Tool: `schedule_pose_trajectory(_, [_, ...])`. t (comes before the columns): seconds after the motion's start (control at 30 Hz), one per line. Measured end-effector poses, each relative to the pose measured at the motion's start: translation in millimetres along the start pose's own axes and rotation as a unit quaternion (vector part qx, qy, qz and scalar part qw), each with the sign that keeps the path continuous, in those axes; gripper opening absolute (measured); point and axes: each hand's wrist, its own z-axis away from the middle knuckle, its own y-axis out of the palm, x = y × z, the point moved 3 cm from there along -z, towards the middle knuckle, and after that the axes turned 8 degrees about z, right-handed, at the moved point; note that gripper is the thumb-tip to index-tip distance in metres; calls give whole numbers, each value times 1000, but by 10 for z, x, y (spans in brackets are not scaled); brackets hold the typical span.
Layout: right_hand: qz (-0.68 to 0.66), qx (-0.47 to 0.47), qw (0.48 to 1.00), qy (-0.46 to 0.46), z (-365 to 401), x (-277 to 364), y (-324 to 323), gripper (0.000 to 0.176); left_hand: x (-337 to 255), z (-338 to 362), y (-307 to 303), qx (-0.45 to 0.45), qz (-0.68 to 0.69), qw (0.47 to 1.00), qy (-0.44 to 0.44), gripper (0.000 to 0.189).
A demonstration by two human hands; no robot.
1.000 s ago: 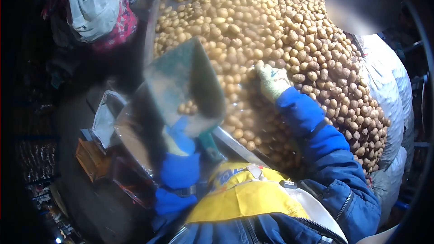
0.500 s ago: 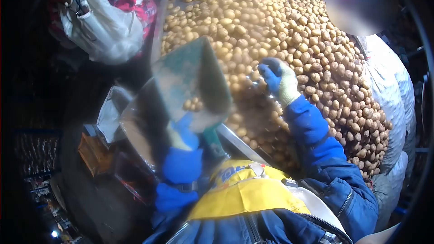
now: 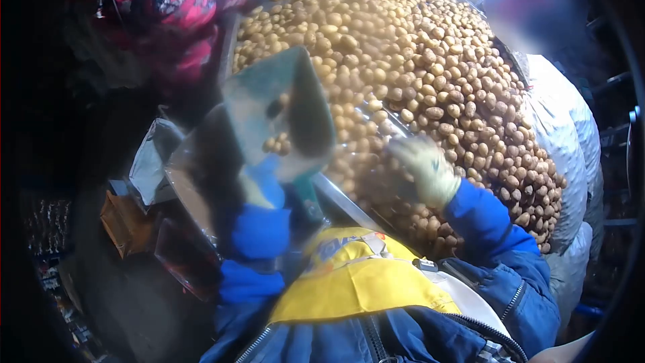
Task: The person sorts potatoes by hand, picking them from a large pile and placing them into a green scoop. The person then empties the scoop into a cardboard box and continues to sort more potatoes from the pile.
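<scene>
The left hand (image 3: pixel 262 185), in a blue-and-cream glove, is curled against the near edge of a deep green scoop (image 3: pixel 259 94); it seems to steady it mouth-up so the few small tan potatoes (image 3: pixel 277 143) inside stay put. Right of the scoop, the right hand (image 3: pixel 424 169), similarly gloved, is over the heaped brown potatoes (image 3: pixel 487 128); blur hides its fingers, so I cannot tell whether it grips any. The scoop's position beside the heap probably keeps reaches short.
</scene>
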Motion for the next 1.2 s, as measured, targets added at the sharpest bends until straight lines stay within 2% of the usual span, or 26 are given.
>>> schedule_pose_trajectory(0.03, [-18,84,996,-5,144,108,19,58,47,-123,-182,21,24,999,-9,35])
schedule_pose_trajectory(0.07, [38,123,992,-12,334,139,292,53,39,-97,-144,13,-2,1000,-7,37])
schedule_pose_trajectory(0.13, [27,81,995,-59,355,456,240,50,-11,-32,-25,-1,-54,999,-3,44])
schedule_pose_trajectory(0.17, [48,31,995,-88,360,385,410,49,-3,-41,-28,27,-24,999,-11,42])
schedule_pose_trajectory(0.23, [35,94,992,-81,164,262,511,62,12,-98,-5,104,43,993,-30,39])
schedule_pose_trajectory(0.3, [78,125,985,-95,-36,48,775,73,25,-144,-91,106,4,994,3,39])
schedule_pose_trajectory(0.33, [111,126,980,-110,-169,17,813,80,-8,-48,-9,90,-64,993,39,41])
schedule_pose_trajectory(0.37, [82,132,982,-108,-288,-54,822,78,-34,40,53,69,-131,986,78,42])
schedule_pose_trajectory(0.47, [40,165,983,-71,-561,-140,637,66,-29,47,93,49,-129,988,66,45])
schedule_pose_trajectory(0.5, [-24,165,985,-35,-656,-100,426,55,-6,-43,8,64,-102,991,60,44])
schedule_pose_trajectory(0.53, [25,204,978,-26,-750,-136,432,50,18,-111,-91,68,-92,992,54,44])
schedule_pose_trajectory(0.63, [-37,95,992,73,-885,-184,477,52,24,-208,-297,54,-121,989,59,44])
schedule_pose_trajectory(0.7, [-120,59,980,148,-934,-110,320,55,30,-285,-451,42,-160,984,62,44])
schedule_pose_trajectory(0.77, [-228,-33,959,167,-942,-239,549,59,25,-391,-657,27,-221,973,61,44])
schedule_pose_trajectory(0.87, [-108,-50,984,131,-844,-272,460,64,33,-447,-801,25,-243,968,58,43])
schedule_pose_trajectory(0.93, [-29,-7,996,90,-587,-204,227,63,25,-383,-696,45,-208,975,59,43])
schedule_pose_trajectory(0.97, [-9,18,997,81,-473,-181,219,58,46,-183,-314,65,-150,984,65,43])
schedule_pose_trajectory(1.0, [-29,-12,998,49,-232,-111,37,54,44,-75,-108,85,-93,989,71,43])
schedule_pose_trajectory(1.03, [20,40,999,21,-35,-136,50,55,44,-100,-128,88,-85,990,67,44])
schedule_pose_trajectory(1.07, [46,7,999,23,198,1,-97,56,56,-131,-144,91,-79,991,62,45])
schedule_pose_trajectory(1.1, [57,14,998,30,413,78,-175,61,53,-123,-146,83,-86,991,59,45])
schedule_pose_trajectory(1.17, [121,82,989,13,856,122,-189,73,29,-70,-116,56,-115,990,54,46])
schedule_pose_trajectory(1.2, [182,154,971,24,1033,167,-164,74,8,-24,-83,37,-138,988,53,47])
